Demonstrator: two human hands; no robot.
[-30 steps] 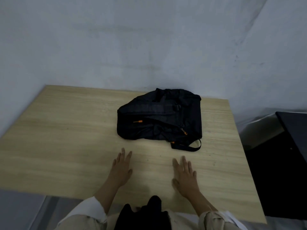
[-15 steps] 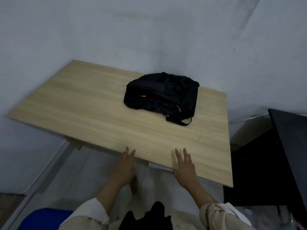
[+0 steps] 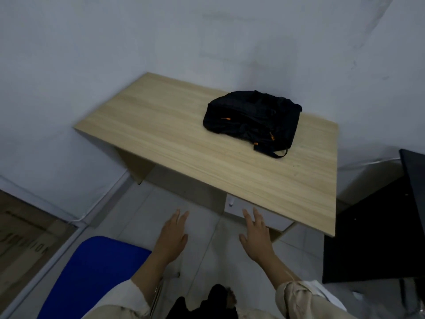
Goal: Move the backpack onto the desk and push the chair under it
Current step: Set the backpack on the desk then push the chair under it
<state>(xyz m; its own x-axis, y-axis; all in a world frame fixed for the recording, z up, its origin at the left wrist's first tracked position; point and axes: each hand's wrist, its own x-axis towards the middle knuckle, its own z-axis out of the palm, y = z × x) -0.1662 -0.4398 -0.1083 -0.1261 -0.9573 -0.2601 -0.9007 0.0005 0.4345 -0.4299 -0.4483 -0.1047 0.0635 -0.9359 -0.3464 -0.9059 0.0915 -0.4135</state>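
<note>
A black backpack (image 3: 251, 119) with orange zip pulls lies flat on the far right part of the light wooden desk (image 3: 174, 139), a strap trailing toward me. The blue seat of the chair (image 3: 92, 275) shows at the bottom left, on the floor in front of the desk and apart from it. My left hand (image 3: 171, 238) hovers over the floor just right of the chair seat, fingers spread, holding nothing. My right hand (image 3: 256, 236) hangs below the desk's near edge, also empty with fingers apart.
Pale walls meet in a corner behind the desk. A black cabinet or table (image 3: 377, 229) stands close on the right. A brown panel (image 3: 25, 233) lies on the floor at the left. Grey tiled floor (image 3: 207, 245) lies between me and the desk.
I have backed away from the desk and turned left. Both hands came off the desktop and now hang over the floor. The blue chair seat has come into view.
</note>
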